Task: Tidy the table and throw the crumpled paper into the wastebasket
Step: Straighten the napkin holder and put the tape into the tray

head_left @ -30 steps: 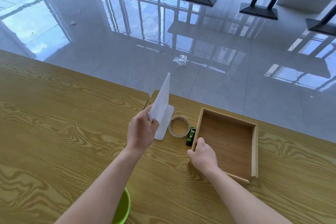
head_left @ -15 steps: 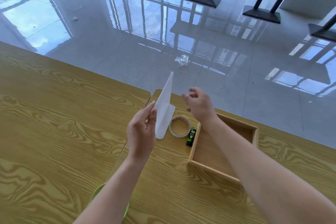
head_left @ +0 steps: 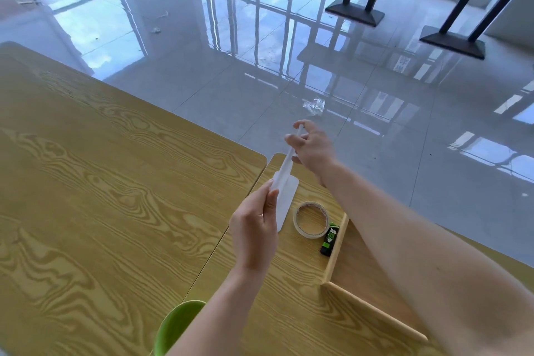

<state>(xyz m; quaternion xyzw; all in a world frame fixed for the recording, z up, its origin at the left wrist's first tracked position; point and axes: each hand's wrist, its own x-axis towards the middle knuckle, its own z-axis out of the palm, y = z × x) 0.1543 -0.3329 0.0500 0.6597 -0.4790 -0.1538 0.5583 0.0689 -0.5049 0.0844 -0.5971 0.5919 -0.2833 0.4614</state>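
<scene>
- Two hands are used in the head view: the paper [head_left: 285, 199] is pinched low by the left hand [head_left: 254, 237] and high by the right hand [head_left: 313, 147], above the table [head_left: 115, 182], likely for crumpling.
- The wastebasket [head_left: 176, 326] is kept by the near edge, presumably within reach.

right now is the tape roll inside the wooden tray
No, the tape roll lies on the table just outside the wooden tray wall.
</scene>
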